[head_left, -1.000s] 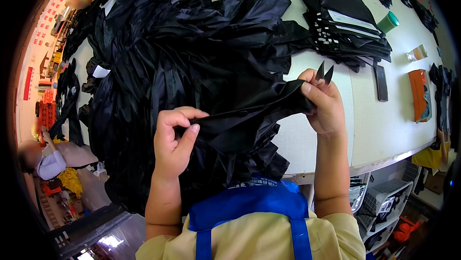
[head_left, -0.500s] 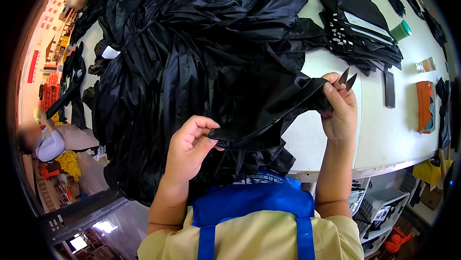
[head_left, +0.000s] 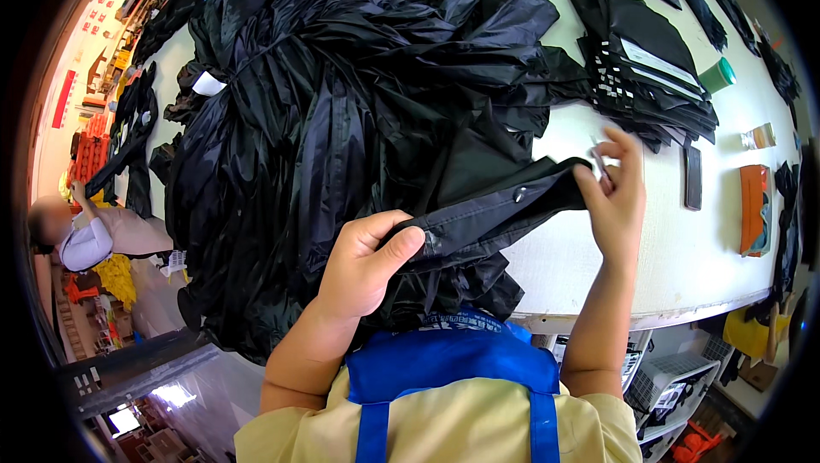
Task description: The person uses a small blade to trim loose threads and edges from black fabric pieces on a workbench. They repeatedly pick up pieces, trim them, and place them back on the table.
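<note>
Black fabric strip (head_left: 495,211), gripped by both hands, spans a cluttered white table (head_left: 683,266).

— What's that strip (head_left: 500,211) you've got stretched out?

— Thin black woven cloth, nylon by the look, smooth with a faint sheen. My left hand (head_left: 363,266) pinches one end, my right hand (head_left: 617,198) the other. There's a small shiny metal snap (head_left: 518,195) set in it.

— And the heap (head_left: 342,104) behind?

— Same slick black cloth, crinkled, catching light along the folds.

— The desk (head_left: 666,266)?

— Smooth, matt white, hard-surfaced. The folded stack (head_left: 641,61) looks flatter and duller. My apron (head_left: 453,369) is plain blue cloth, matt.
</note>
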The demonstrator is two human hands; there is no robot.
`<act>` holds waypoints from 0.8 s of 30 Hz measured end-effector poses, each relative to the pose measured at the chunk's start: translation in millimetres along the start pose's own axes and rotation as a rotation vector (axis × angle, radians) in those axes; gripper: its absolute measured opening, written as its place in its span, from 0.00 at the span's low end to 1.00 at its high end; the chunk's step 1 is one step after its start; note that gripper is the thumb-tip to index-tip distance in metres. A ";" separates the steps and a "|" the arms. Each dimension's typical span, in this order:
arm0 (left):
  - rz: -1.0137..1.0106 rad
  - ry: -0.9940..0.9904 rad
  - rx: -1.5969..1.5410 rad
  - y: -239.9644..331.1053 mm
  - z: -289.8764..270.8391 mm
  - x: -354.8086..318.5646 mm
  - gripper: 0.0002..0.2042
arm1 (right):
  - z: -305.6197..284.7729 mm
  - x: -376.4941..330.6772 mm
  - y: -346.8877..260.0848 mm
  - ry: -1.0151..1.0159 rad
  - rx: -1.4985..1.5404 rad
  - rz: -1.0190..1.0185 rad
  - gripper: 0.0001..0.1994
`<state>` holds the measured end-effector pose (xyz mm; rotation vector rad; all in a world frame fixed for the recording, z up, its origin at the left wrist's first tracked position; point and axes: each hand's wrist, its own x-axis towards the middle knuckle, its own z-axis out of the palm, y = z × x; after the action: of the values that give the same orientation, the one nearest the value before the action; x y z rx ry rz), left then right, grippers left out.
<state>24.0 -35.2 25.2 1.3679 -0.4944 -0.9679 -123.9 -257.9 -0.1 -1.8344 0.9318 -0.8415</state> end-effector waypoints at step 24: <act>-0.101 -0.140 0.007 0.8 6.2 6.5 0.14 | 18.4 -16.6 -38.7 -0.484 0.023 -0.688 0.14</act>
<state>22.9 -44.1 25.7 1.3471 -0.5379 -1.1511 -106.7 -223.8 25.4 -2.2268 -0.0301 -0.7332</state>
